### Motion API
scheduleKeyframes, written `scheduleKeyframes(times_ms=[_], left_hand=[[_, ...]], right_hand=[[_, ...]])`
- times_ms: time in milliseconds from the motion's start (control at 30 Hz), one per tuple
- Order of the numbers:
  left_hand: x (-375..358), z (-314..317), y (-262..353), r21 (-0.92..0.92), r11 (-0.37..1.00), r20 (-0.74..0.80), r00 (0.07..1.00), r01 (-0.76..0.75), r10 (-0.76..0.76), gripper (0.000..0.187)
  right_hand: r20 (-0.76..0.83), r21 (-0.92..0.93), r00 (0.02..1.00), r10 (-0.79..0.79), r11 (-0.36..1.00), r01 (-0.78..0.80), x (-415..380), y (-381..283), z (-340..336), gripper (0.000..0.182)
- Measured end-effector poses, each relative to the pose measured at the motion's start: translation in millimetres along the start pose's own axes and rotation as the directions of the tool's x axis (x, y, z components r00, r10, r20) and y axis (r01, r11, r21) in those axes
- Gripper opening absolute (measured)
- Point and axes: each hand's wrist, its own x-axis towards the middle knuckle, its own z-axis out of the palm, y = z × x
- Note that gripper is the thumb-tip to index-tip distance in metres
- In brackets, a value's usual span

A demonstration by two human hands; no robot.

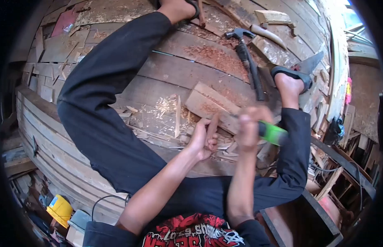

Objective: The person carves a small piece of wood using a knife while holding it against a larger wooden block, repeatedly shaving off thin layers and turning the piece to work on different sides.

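Note:
My left hand (pixel 201 138) is closed around a small reddish-brown wooden piece (pixel 213 125), which sticks up between thumb and fingers. Just to its right, my right hand (pixel 250 127) is wrapped round a green-and-black handled tool (pixel 274 133). Motion blurs that hand and the tool, so the tool's working end cannot be made out. Beyond both hands a flat wooden block (pixel 203 100) lies on the floor, with reddish shavings on it. Pale wood shavings (pixel 166 106) and offcuts are scattered beside my left hand.
A claw hammer (pixel 250 66) lies on the plank floor (pixel 158 68) ahead. A curved pale wooden piece (pixel 269 36) and a saw blade (pixel 310 62) are near my right foot. Stacked boards (pixel 55 142) line the left; a yellow container (pixel 59 210) stands lower left.

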Motion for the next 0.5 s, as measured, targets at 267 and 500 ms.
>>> scheduleKeyframes(times_ms=[267, 500], left_hand=[[6.2, -0.2, 5.6, 0.001, 1.000, 0.011, 1.000, -0.010, 0.010, 0.029], [-1.6, 1.2, 3.3, 0.017, 1.000, -0.079, 0.997, 0.014, -0.013, 0.026]], right_hand=[[0.112, -0.110, 0.994, -0.012, 0.994, 0.025, -4.7, 10.3, -1.4, 0.028], [0.151, -0.528, 0.968, -0.202, 0.811, 0.252, 4.9, -4.0, 1.0, 0.022]])
